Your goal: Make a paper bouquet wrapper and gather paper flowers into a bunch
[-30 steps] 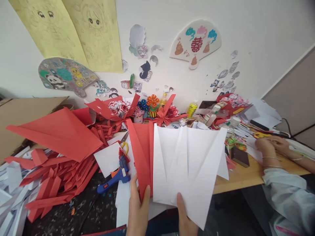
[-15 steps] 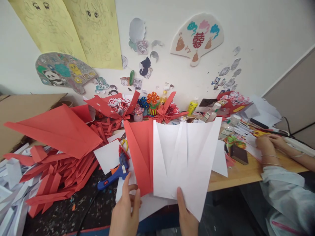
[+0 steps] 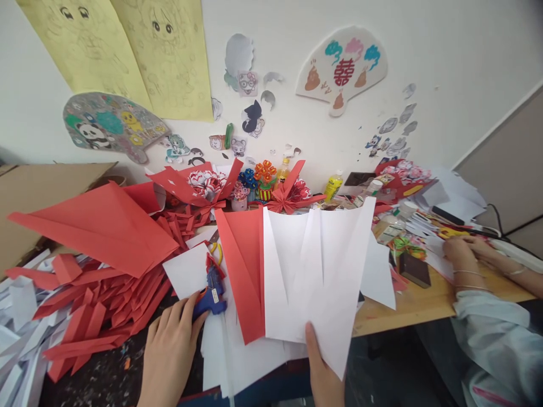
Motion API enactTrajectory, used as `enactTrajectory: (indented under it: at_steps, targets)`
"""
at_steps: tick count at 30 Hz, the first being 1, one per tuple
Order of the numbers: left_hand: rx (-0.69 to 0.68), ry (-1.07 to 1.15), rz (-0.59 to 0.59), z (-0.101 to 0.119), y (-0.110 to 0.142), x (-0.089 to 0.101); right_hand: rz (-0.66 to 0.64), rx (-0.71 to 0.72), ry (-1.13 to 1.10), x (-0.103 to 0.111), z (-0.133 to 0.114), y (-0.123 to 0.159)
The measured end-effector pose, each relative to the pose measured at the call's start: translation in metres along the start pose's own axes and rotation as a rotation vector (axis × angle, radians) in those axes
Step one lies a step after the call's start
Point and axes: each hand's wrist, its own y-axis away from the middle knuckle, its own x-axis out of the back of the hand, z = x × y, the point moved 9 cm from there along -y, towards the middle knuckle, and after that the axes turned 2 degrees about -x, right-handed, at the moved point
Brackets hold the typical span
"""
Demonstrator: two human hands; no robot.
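Note:
My right hand (image 3: pixel 324 367) pinches the lower edge of a folded paper sheet, its thumb on the front. This sheet has a white panel (image 3: pixel 322 271) with pleats, joined to a red panel (image 3: pixel 245 277) on its left. Over on the left, my left hand (image 3: pixel 172 339) is closed round the handle of a blue glue gun (image 3: pixel 215 294), most of the handle hidden under the fingers. A pale glue stick (image 3: pixel 227 356) trails from the gun's rear over white sheets (image 3: pixel 271 362) lying below.
Folded red strips (image 3: pixel 97 316) and white strips (image 3: pixel 17 333) pile up at left, with a large red paper piece (image 3: pixel 106 226). Paper bouquets (image 3: pixel 207 183) and bottles (image 3: pixel 334 185) line the wall. At right, another person's hands (image 3: pixel 462 257) rest on the wooden table (image 3: pixel 407 308).
My left hand has moved left from beside the red panel and closed on the glue gun. The gun's back end has shifted slightly; my right hand still holds the folded paper.

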Motion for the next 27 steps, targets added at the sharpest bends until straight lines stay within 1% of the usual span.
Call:
enactTrajectory:
  at_steps: [3, 6, 8, 11, 15, 19, 23, 27]
  targets:
    - [-0.014, 0.000, -0.012, 0.001, -0.003, -0.006, -0.028, -0.011, -0.049, -0.003, 0.001, -0.001]
    - [-0.048, 0.049, -0.024, 0.005, -0.005, -0.012, -0.002, -0.035, -0.027, -0.002, 0.009, -0.003]
    - [-0.049, 0.053, -0.011, 0.007, -0.005, -0.012, -0.009, -0.050, -0.011, -0.004, 0.016, -0.005]
    - [-0.030, 0.014, 0.025, 0.009, -0.002, -0.006, 0.000, -0.065, 0.028, -0.005, 0.021, -0.006]
    - [-0.008, 0.045, 0.071, 0.009, 0.001, 0.004, 0.033, -0.033, 0.011, -0.006, 0.009, -0.001]
    - [0.044, 0.175, 0.103, -0.002, 0.003, 0.010, 0.016, -0.014, -0.023, -0.010, -0.003, 0.005]
    - [0.072, 0.271, 0.053, -0.012, 0.005, 0.006, 0.026, 0.010, -0.021, -0.011, -0.007, 0.006]
    - [0.084, 0.322, 0.026, -0.016, 0.008, 0.003, 0.058, 0.065, 0.034, -0.006, -0.009, 0.002]
